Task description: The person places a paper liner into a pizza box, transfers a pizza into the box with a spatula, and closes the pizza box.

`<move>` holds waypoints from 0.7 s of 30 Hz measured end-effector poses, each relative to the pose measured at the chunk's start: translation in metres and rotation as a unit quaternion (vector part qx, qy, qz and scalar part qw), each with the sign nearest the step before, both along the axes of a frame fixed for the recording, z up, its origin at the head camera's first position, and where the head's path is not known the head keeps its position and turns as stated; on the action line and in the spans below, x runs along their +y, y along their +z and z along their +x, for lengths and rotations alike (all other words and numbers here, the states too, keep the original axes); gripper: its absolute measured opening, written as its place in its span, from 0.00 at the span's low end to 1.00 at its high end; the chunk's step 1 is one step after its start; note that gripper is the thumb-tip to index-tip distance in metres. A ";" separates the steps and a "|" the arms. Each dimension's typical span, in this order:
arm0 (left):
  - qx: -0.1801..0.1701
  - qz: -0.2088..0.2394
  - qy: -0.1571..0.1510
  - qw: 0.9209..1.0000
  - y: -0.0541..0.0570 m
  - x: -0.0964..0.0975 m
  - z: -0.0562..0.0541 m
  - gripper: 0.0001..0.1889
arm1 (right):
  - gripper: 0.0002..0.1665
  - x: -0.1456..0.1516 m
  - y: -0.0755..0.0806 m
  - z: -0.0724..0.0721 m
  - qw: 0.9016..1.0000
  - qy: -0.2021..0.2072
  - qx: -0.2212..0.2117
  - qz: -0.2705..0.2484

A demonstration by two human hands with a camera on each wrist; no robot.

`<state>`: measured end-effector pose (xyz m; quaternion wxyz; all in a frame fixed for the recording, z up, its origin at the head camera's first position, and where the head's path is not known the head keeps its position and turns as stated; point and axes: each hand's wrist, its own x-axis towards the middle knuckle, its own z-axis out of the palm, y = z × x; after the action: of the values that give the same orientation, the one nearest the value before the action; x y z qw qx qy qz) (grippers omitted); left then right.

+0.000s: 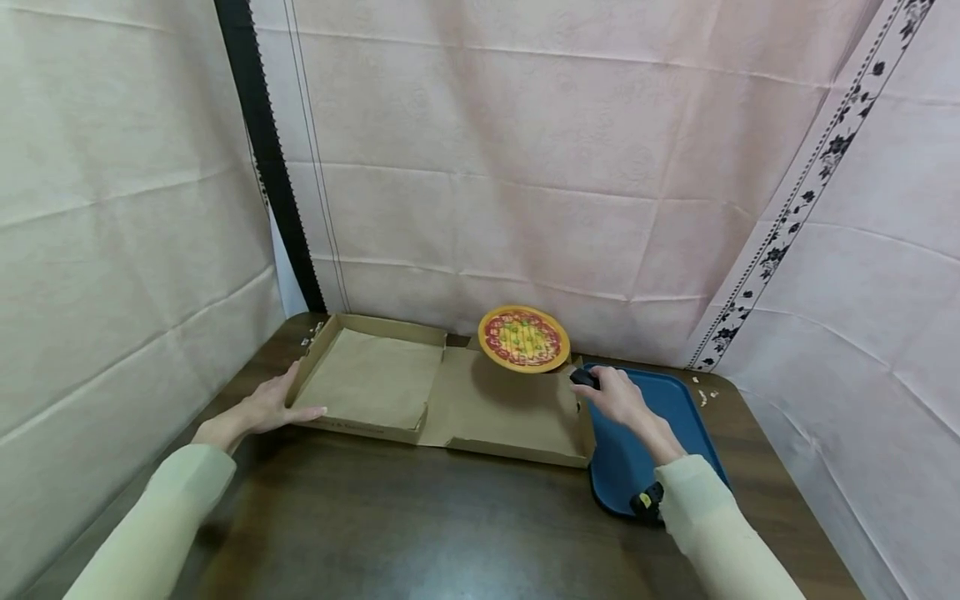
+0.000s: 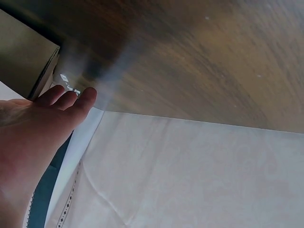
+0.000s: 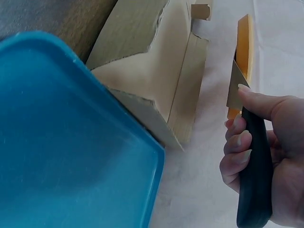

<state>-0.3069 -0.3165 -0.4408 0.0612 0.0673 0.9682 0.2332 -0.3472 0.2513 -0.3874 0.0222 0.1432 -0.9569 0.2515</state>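
In the head view, my right hand (image 1: 618, 394) grips the black handle (image 3: 256, 166) of a pizza server with a flat metal blade (image 3: 235, 88). On that blade rides a round toy-like pizza (image 1: 523, 339) with an orange-yellow crust, held above the box's right half. The cardboard pizza box (image 1: 517, 408) lies unfolded, its left half lined with brown paper (image 1: 382, 375). At the box's left end my left hand (image 1: 266, 404) rests, thumb stretched along the front corner and fingers against the left side. Part of those fingers is hidden in the head view.
A blue tray (image 1: 660, 408) stands right of the box, under my right forearm, its edge against the cardboard. Small white scraps (image 1: 702, 398) lie on the brown wooden table (image 1: 420, 517) at the right. Cloth curtains (image 1: 480, 167) enclose the back and sides.
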 end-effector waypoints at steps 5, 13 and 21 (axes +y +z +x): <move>0.007 -0.001 -0.006 1.000 0.000 0.001 0.000 0.61 | 0.16 -0.006 -0.001 -0.001 1.000 0.008 0.001 -0.002; -0.007 -0.001 -0.002 1.000 0.001 0.001 0.001 0.61 | 0.18 -0.016 0.000 -0.002 1.000 0.013 0.005 0.000; -0.009 0.003 -0.003 1.000 0.001 0.000 -0.001 0.61 | 0.19 -0.026 0.000 -0.004 1.000 0.025 -0.002 0.000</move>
<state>-0.3081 -0.3161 -0.4399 0.0702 0.0682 0.9667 0.2363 -0.3515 0.2252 -0.3872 0.0144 0.1664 -0.9531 0.2523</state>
